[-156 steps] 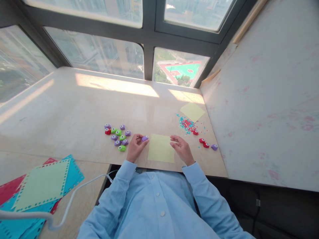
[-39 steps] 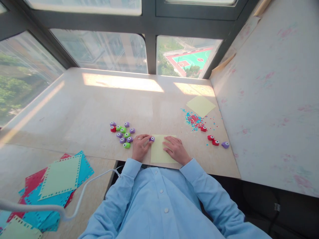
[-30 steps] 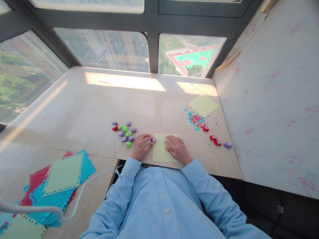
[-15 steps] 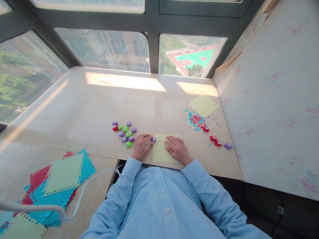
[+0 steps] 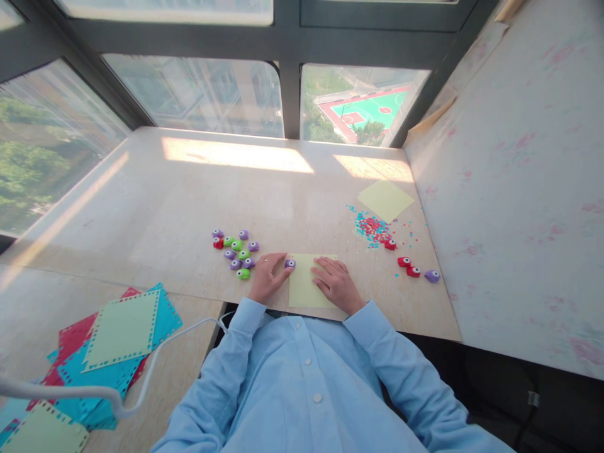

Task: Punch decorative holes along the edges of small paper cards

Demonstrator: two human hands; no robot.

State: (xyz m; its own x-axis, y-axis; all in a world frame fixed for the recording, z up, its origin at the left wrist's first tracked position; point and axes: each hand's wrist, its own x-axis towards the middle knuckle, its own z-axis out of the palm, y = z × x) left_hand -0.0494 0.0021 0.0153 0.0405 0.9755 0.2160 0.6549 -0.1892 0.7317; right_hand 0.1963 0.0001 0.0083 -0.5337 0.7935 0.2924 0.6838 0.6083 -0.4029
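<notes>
A pale yellow paper square (image 5: 304, 288) lies at the near edge of the table (image 5: 189, 201), right in front of me. My left hand (image 5: 268, 277) pinches a small purple paper punch (image 5: 289, 264) against the sheet's upper left edge. My right hand (image 5: 334, 283) rests flat on the right half of the sheet, fingers stretched out. A cluster of several purple, green and red punches (image 5: 234, 253) sits just left of my left hand.
Red and blue paper bits (image 5: 372, 228) lie scattered at the right, with a second yellow sheet (image 5: 385, 200) behind them. Two red punches (image 5: 408, 267) and a purple one (image 5: 431, 275) sit near the right wall. Perforated coloured sheets (image 5: 113, 333) and a white cable (image 5: 141, 377) lie lower left.
Over five seconds my left hand brought the purple punch onto the sheet's left edge and my right hand settled flat on the paper. In the last second, almost nothing moved.
</notes>
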